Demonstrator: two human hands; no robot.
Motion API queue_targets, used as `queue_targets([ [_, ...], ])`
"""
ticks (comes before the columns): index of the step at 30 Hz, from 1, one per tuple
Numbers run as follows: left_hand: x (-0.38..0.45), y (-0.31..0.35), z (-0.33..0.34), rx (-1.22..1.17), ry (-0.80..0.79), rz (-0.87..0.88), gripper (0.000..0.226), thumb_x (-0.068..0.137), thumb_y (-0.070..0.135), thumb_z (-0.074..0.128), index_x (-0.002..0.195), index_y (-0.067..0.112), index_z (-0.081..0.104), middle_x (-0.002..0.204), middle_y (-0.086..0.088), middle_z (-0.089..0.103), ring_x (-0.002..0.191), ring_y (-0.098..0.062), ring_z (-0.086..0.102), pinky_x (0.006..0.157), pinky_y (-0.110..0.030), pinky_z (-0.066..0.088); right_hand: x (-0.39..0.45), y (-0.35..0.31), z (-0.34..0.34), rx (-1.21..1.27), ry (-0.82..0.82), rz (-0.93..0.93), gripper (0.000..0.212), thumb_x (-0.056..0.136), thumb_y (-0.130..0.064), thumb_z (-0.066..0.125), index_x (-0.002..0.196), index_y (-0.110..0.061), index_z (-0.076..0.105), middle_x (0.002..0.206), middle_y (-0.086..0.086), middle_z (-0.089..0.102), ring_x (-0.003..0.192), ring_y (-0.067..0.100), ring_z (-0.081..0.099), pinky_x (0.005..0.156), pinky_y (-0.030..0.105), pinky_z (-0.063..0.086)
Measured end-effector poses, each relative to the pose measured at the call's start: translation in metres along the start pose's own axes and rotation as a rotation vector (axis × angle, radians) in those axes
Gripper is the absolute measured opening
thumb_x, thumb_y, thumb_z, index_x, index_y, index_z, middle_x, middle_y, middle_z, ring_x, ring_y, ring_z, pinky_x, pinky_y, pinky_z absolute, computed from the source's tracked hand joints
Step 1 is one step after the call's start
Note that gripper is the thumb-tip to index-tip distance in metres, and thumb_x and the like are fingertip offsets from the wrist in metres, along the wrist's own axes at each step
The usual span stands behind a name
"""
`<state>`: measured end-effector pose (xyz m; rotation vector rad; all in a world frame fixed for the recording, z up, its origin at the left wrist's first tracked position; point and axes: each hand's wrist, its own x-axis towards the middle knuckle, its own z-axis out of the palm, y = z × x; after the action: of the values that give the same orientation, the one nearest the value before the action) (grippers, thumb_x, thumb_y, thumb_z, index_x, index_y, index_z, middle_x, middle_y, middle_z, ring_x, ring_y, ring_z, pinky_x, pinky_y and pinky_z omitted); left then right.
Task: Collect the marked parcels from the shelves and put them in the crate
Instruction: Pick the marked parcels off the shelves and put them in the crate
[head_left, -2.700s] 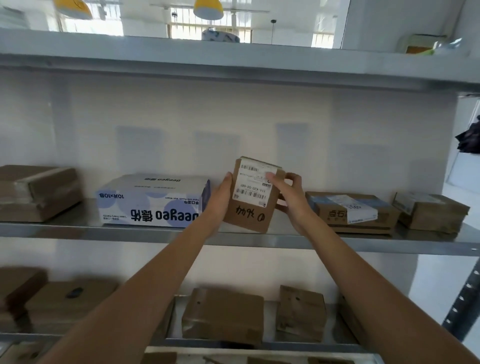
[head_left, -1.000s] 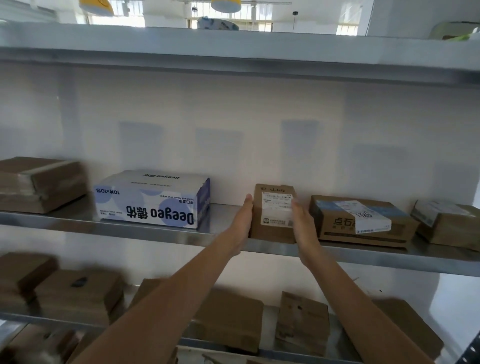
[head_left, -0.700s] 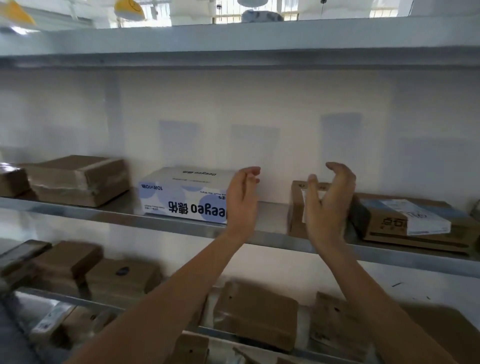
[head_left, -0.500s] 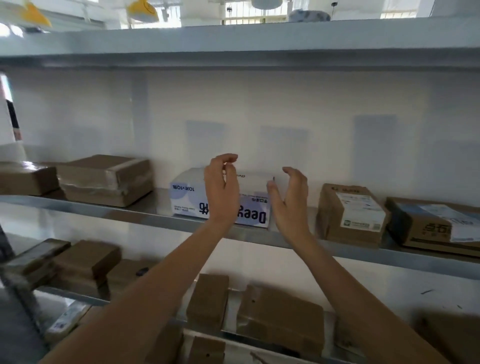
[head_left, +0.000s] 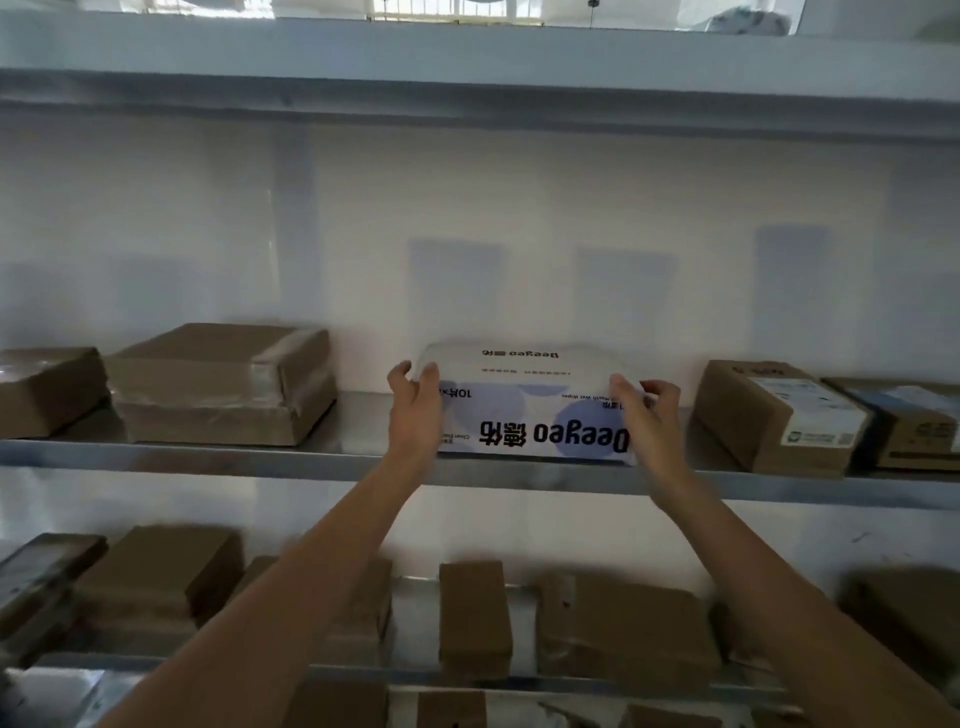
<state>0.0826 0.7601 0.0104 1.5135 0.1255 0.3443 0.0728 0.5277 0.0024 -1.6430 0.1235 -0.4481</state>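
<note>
White-and-blue Deeyeo box (head_left: 524, 410) on steel shelf (head_left: 208, 457), fingers (head_left: 428, 376) of both hands curled round its ends.

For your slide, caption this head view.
Both hands, left and right, grip the white Deeyeo box on the middle shelf.

White-and-blue Deeyeo box (head_left: 524, 410), printed side upside down, on middle shelf (head_left: 208, 457)

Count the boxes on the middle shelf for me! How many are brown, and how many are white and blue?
Brown boxes: 4, one at the far left, one wrapped in tape, one with a label, one at the far right
White and blue box: 1
Total: 5
</note>
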Motion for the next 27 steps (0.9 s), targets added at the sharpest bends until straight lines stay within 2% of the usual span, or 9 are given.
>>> queue_targets([
  [4,0.005,0.027,-0.019,-0.127,0.045,-0.016,0.037,0.101,0.039,0.029,0.119,0.016,0.051,0.106,-0.01,0.064,0.085,-0.02,0.06,0.079,-0.034,0.052,-0.004,-0.025,-0.013,0.105,-0.024,-0.059,0.046,0.092,-0.051,0.049,0.112,-0.012,0.064,0.108,0.011,0.07,0.101,0.029,0.065,0.08,0.039,0.052],
  [9,-0.006,0.061,-0.031,-0.102,-0.078,0.074,0.044,0.105,0.039,0.017,0.118,0.024,0.056,0.09,0.012,0.059,0.079,-0.004,0.052,0.054,-0.014,0.042,-0.01,-0.052,-0.024,0.233,-0.096,-0.129,0.04,0.084,-0.052,0.055,0.117,-0.031,0.063,0.123,-0.006,0.064,0.117,0.014,0.055,0.103,0.036,0.04],
  [11,-0.015,0.068,-0.03,-0.103,-0.105,0.071,0.04,0.104,0.043,0.02,0.11,0.027,0.056,0.086,0.015,0.059,0.077,-0.002,0.054,0.045,-0.006,0.043,-0.017,-0.057,-0.023,0.226,-0.167,-0.158,0.038,0.089,-0.043,0.057,0.126,-0.035,0.058,0.123,-0.01,0.064,0.113,0.009,0.058,0.096,0.034,0.045],
  [13,-0.015,0.068,-0.031,-0.127,-0.127,0.049,0.052,0.095,0.063,0.026,0.115,0.026,0.057,0.097,0.01,0.065,0.084,-0.002,0.059,0.059,-0.01,0.051,-0.022,-0.058,-0.021,0.226,-0.179,-0.182,0.04,0.094,-0.029,0.057,0.134,-0.032,0.053,0.12,-0.012,0.066,0.1,0.0,0.065,0.08,0.027,0.052],
  [16,-0.015,0.062,-0.036,-0.116,-0.137,0.029,0.103,0.054,0.096,0.042,0.132,0.029,0.052,0.121,0.003,0.064,0.107,-0.017,0.062,0.095,-0.041,0.05,-0.03,-0.058,-0.021,0.212,-0.147,-0.211,0.044,0.094,-0.031,0.06,0.137,-0.029,0.051,0.123,-0.01,0.066,0.101,0.0,0.066,0.078,0.022,0.053],
  [18,-0.02,0.059,-0.038,-0.065,-0.185,0.102,0.086,0.066,0.088,0.044,0.133,0.034,0.052,0.124,0.008,0.063,0.112,-0.012,0.06,0.098,-0.038,0.048,-0.033,-0.058,-0.021,0.205,-0.12,-0.223,0.04,0.093,-0.034,0.06,0.132,-0.029,0.054,0.123,-0.008,0.066,0.106,0.005,0.065,0.082,0.025,0.054],
  [20,-0.026,0.062,-0.039,-0.056,-0.232,0.192,0.056,0.089,0.065,0.044,0.137,0.035,0.048,0.123,0.014,0.061,0.11,-0.001,0.058,0.089,-0.021,0.049,-0.037,-0.062,-0.019,0.207,-0.079,-0.234,0.031,0.093,-0.035,0.06,0.124,-0.032,0.058,0.118,-0.01,0.068,0.102,0.006,0.067,0.082,0.025,0.055],
  [22,-0.027,0.062,-0.039,-0.083,-0.227,0.212,0.048,0.095,0.052,0.046,0.138,0.032,0.047,0.12,0.014,0.063,0.104,0.002,0.06,0.078,-0.013,0.049,-0.04,-0.064,-0.017,0.186,-0.015,-0.231,0.034,0.092,-0.038,0.061,0.124,-0.03,0.053,0.117,-0.009,0.066,0.099,0.006,0.066,0.083,0.026,0.053],
  [27,-0.036,0.052,-0.038,-0.309,-0.071,0.115,0.046,0.09,0.052,0.055,0.131,0.03,0.054,0.117,0.004,0.068,0.101,-0.016,0.068,0.084,-0.041,0.057,-0.04,-0.063,-0.021,0.227,0.06,-0.069,0.075,0.081,-0.055,0.066,0.14,-0.022,0.034,0.13,0.006,0.052,0.117,0.02,0.053,0.102,0.04,0.044],
])
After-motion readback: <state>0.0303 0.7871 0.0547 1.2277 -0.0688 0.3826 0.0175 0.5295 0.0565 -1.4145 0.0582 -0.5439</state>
